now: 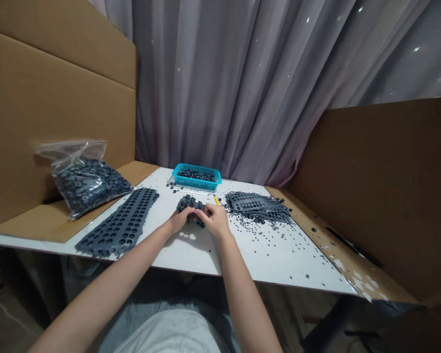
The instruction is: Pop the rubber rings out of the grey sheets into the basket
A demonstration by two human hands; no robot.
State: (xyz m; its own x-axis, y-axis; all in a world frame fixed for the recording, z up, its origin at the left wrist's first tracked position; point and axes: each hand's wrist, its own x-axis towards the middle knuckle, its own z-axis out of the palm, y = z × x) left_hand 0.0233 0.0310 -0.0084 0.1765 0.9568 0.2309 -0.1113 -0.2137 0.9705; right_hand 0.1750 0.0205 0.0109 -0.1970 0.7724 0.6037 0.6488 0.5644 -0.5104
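Between both hands, just above the white tabletop (255,250), is a dark grey moulded rubber sheet (187,201) with knobby parts on it, bunched or curled up. My left hand (180,219) grips it from the left, thumb on the near side. My right hand (216,219) grips the right side, fingertips close to the left thumb. Both hands are closed, and the fingers behind the piece are hidden. A yellow-handled tool (216,200) lies just beyond my right hand. What the fingertips pinch is too small to tell.
On the left lie a perforated grey sheet (127,215) and a clear bag (90,184) of small dark parts. A blue basket (196,183) with small black pieces stands at the back. Stacked perforated sheets (257,206) and scattered bits are on the right. Cardboard walls (382,196) flank the table.
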